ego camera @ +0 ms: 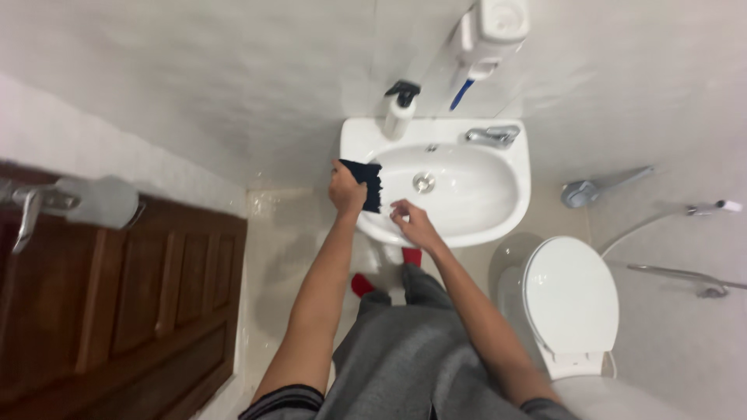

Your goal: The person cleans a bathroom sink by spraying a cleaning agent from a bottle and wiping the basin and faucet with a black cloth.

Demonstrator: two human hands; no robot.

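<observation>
Stood at a white sink (510, 204) in a small tiled bathroom, seen from above. Left hand (345, 190) closed around a dark cloth (369, 183), gripped at its near end and held against the sink's left rim, the loose part hanging over the edge toward the bowl. Right hand (412, 223) rested on the front rim, fingers loosely curled and slightly parted, holding nothing that could be made out. Cloth looked folded or ribbed; whether wet or dry could not be told. No water seen running from the tap (493, 136), drain (423, 183) open, bowl looked empty and clean enough, though fine marks would be too small to see. Judged as early or midway in wiping the sink: cloth at the left rim only, the bowl, far rim and tap side not yet under the cloth. A soap bottle (400, 110) stood at the back left corner, a wall dispenser (492, 29) above. Toilet (569, 299) with lid down to the right, a spray hose (704, 208) on the wall beyond, wooden door (117, 311) to the left. Red footwear (362, 285) on the floor below the sink.
</observation>
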